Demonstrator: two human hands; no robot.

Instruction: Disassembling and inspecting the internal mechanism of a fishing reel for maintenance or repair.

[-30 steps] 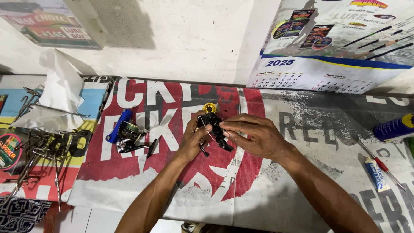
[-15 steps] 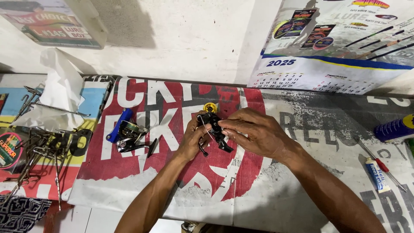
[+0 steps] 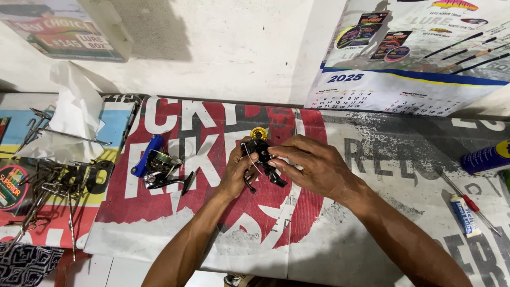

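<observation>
Head view, frame centre: left hand (image 3: 236, 172) and right hand (image 3: 313, 167) both pinch a small black reel part (image 3: 263, 157), seemingly rigid, light, fiddly; best gripped by its body.

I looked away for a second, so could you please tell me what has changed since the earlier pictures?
Almost nothing: both hands, left hand and right hand, still grip the black reel part with its gold knob. The second reel, the metal tools and the tube stayed put.
</observation>
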